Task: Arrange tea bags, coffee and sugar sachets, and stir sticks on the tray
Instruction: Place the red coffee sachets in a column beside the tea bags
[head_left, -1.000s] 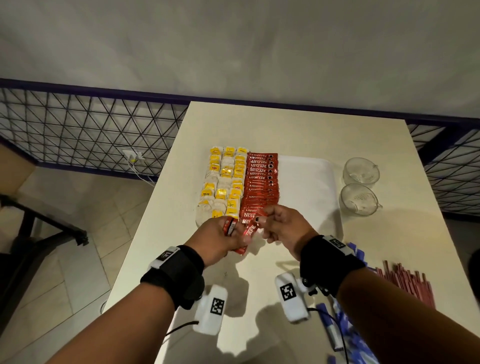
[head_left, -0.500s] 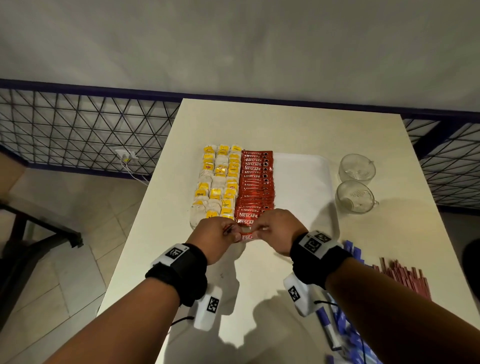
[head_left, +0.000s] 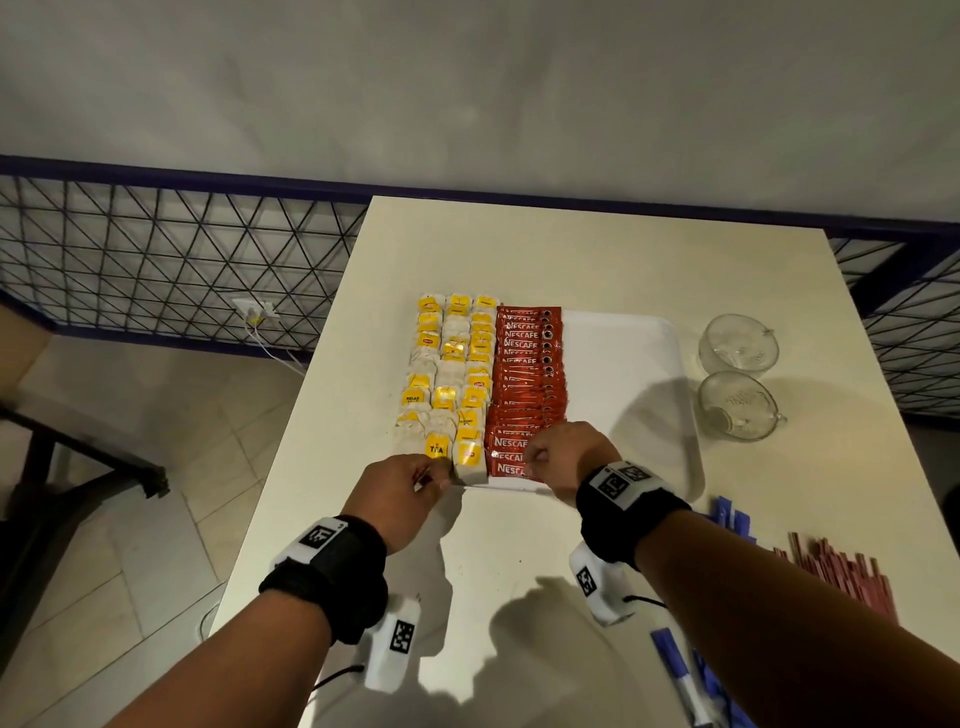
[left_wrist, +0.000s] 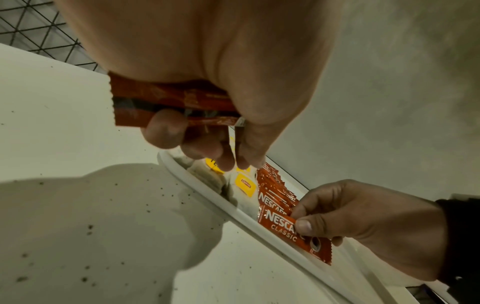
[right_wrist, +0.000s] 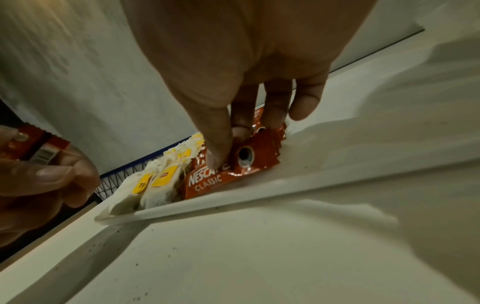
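Observation:
A white tray lies mid-table. Yellow-tagged tea bags fill its left columns, and a row of red coffee sachets runs beside them. My right hand pinches one coffee sachet between thumb and forefinger, laying it at the near end of the red row just inside the tray's rim. My left hand hovers at the tray's near-left corner and grips a small stack of coffee sachets. The same stack shows at the left of the right wrist view.
Two glass cups stand right of the tray. Blue sachets and a heap of red stir sticks lie at the near right. The table's left edge drops to a tiled floor; a mesh railing runs behind.
My right hand has drawn one sachet from the left hand's stack and carried it forward onto the tray's near end. The left hand has shifted slightly left and forward.

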